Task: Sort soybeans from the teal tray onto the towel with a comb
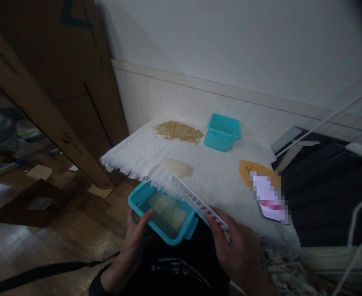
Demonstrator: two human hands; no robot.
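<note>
My left hand (136,234) grips the near left rim of a teal plastic container (170,238), thumb over the edge. Inside lies a pale, fine-grained heap (168,209) that looks like rice. The container is held just below the table's front edge, under the cloth fringe. In my right hand (234,244) is a white slotted plastic strip (193,199), its far end resting at or just above the cloth. Beyond that end, a small patch of pale grains (177,167) lies on the white tablecloth (137,152).
A spread of tan beans (179,131) lies at the back of the table, beside a second teal container (222,133). To the right are a yellow packet (245,170) and a blurred-out phone-like item (268,201). Cardboard (60,102) stands at the left; white cables cross the right.
</note>
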